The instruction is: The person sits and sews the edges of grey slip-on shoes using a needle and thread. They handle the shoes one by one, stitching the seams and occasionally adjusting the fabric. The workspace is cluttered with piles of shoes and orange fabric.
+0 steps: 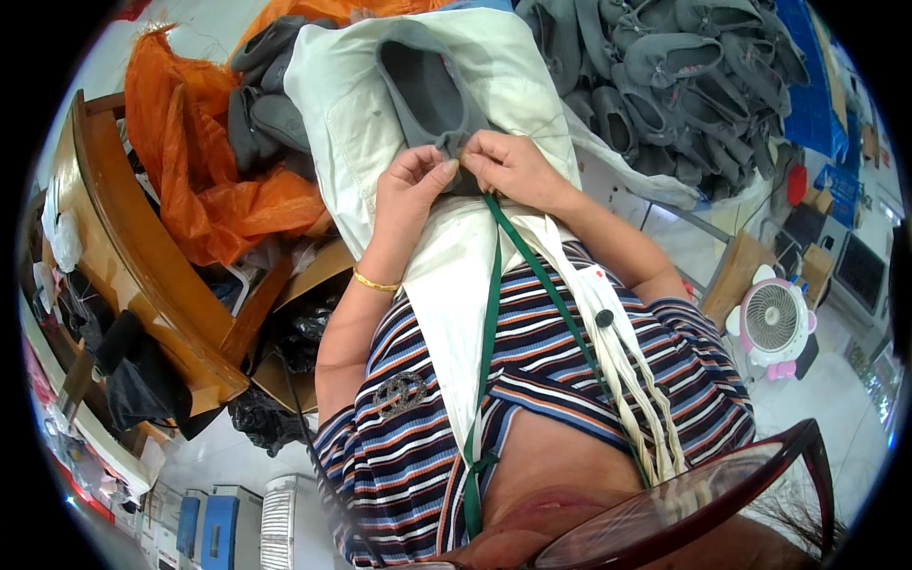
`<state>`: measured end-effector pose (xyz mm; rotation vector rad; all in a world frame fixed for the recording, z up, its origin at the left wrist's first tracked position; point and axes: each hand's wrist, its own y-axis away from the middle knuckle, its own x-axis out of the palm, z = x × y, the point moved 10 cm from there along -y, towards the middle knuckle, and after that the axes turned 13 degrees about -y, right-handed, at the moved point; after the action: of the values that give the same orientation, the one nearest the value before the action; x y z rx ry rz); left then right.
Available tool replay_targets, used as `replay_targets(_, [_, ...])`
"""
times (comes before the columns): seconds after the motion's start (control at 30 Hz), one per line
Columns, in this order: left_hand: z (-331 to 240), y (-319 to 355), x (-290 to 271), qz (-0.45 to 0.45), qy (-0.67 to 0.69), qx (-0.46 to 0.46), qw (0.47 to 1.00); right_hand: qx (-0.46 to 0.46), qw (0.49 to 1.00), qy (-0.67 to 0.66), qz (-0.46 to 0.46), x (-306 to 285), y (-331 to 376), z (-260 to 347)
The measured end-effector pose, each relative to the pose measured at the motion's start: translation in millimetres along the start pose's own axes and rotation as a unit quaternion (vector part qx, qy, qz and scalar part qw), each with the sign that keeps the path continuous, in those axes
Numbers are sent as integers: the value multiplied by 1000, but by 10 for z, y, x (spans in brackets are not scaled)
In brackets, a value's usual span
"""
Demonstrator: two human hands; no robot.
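Note:
A grey felt-like slipper [425, 90] lies on the white cloth [337, 114] over my lap, its opening facing up. My left hand [410, 188] pinches the slipper's near end between thumb and fingers. Right beside it, my right hand [513, 169] grips the same spot, fingertips almost meeting the left ones. A small gathered bit of grey fabric shows between the fingertips. Whether a needle or thread is also held there is too small to make out. Green straps [494, 313] hang down from just below my hands.
A large heap of grey slippers [674, 66] lies at the far right. More grey slippers [275, 119] rest by orange sacking [180, 171] on the left. A curved wooden piece of furniture [142, 256] stands at left, a small pink-and-white fan [774, 318] at right.

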<state>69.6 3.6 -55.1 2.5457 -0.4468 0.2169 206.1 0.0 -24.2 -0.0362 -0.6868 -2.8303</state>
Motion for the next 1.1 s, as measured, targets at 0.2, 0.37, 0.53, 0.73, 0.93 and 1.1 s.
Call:
replay_targets(0.2, [17, -7, 5, -2, 31, 7, 999, -26, 999, -28, 11, 24, 28, 71])
replay_targets(0.37, [-13, -4, 10, 7, 22, 9, 1000, 3, 994, -92, 57, -17, -12, -48])
replay_targets(0.53, [-48, 2, 15, 5, 6, 5, 1000, 31, 988, -126, 88, -37, -19, -153])
replay_targets(0.73, [-41, -1, 0, 8, -7, -11, 1000, 56, 982, -149, 103, -25, -12, -132])
replay_targets(0.93, [12, -14, 9, 18, -26, -42, 999, 56, 989, -122, 60, 0, -19, -136])
replay_targets(1.1, [26, -24, 29, 27, -18, -36, 999, 67, 992, -102, 43, 2, -27, -163])
